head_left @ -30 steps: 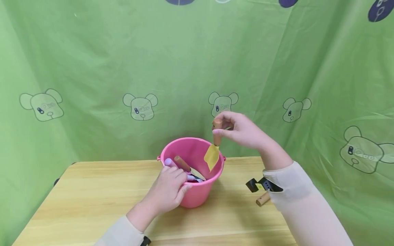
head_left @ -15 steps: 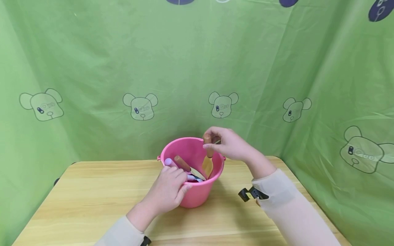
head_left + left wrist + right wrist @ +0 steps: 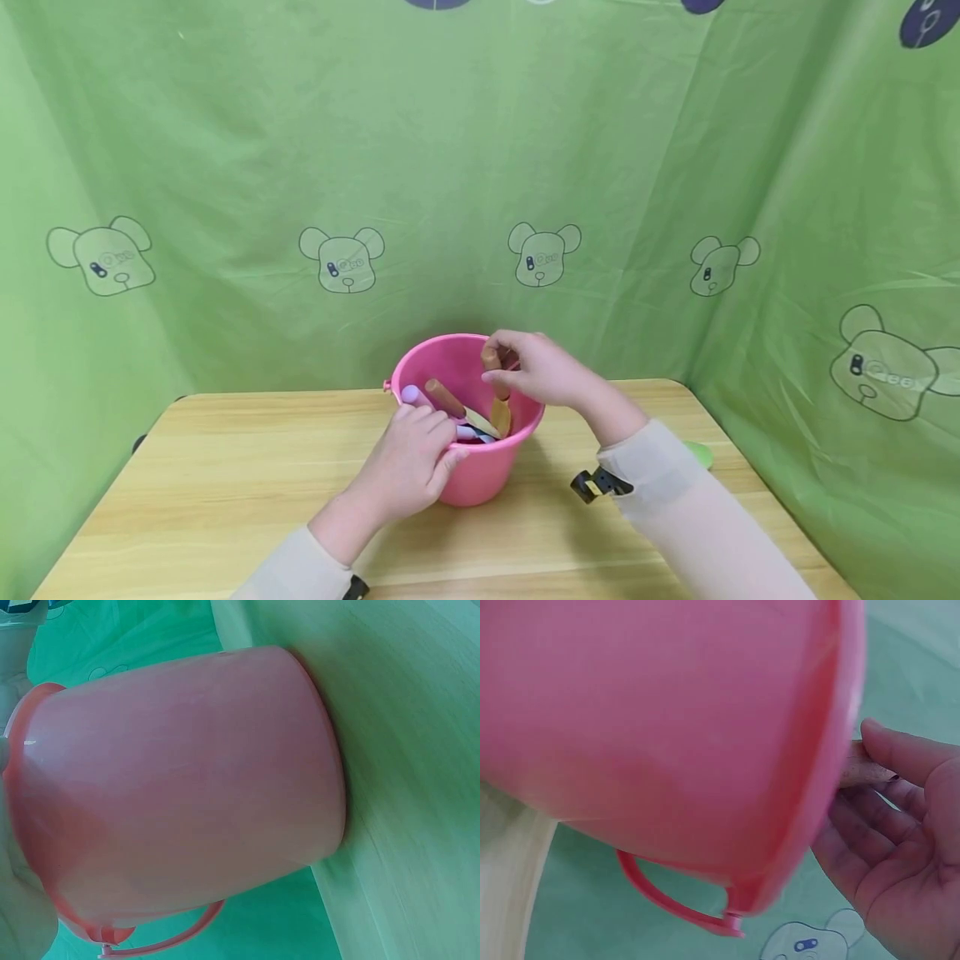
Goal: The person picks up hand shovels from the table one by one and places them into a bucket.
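My left hand (image 3: 408, 450) grips the near-left rim of a pink bucket (image 3: 471, 483) standing upright on the table. My right hand (image 3: 546, 372) pinches the wooden handle of a small yellow toy shovel (image 3: 500, 417) over the right side of the opening. The shovel's blade points down inside the bucket. In the right wrist view, a short piece of wooden handle (image 3: 859, 769) shows between thumb and fingers; the bucket wall (image 3: 667, 712) hides the rest. Inside the bucket lie another wooden-handled tool (image 3: 446, 399) and a purple-ended stick (image 3: 411, 395), partly covered by my left hand.
The light wooden table (image 3: 225, 483) runs up to a green cloth backdrop (image 3: 450, 150) with bear drawings. A green piece (image 3: 699, 454) lies at the table's right, partly behind my right sleeve (image 3: 697, 508). The bucket's curved handle (image 3: 180, 937) hangs along its far side.
My right hand has moved left and down, lowering the yellow shovel from above the rim into the bucket. My left hand stays on the rim. The green piece has come into sight.
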A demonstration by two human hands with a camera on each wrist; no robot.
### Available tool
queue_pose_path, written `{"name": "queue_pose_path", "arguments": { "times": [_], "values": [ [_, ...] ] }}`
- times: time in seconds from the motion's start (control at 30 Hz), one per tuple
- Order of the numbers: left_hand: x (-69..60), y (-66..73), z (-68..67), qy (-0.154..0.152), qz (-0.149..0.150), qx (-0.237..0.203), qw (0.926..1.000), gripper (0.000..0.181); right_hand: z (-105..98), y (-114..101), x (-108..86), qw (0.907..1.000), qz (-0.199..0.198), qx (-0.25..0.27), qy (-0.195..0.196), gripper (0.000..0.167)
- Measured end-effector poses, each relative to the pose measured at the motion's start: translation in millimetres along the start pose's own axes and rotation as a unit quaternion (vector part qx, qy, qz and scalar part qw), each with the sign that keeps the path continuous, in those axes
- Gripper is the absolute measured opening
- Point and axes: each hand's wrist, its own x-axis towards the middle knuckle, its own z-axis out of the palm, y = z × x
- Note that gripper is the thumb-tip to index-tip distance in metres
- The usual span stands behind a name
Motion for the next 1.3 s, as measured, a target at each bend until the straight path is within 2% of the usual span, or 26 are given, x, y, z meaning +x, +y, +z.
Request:
{"name": "queue_pose_path", "arguments": {
  "times": [0.7, 0.87, 1.3],
  "values": [
    [-0.7, -0.4, 1.2, 0.008, 0.001, -0.002, 1.0000, 0.024, 26, 7, 13.7, 0.9962, 0.004, -0.077, -0.041, 0.017],
    [-0.4, -0.7, 1.5, 0.014, 0.006, 0.000, 0.9999, 0.025, 31, 8, 16.1, 0.9945, -0.009, -0.095, -0.044, 0.018],
    [-1.2, -1.4, 3.6, 0.023, 0.014, 0.010, 0.9996, 0.035, 42, 6, 20.8, 0.9894, -0.021, -0.129, -0.063, 0.019]
  ]
}}
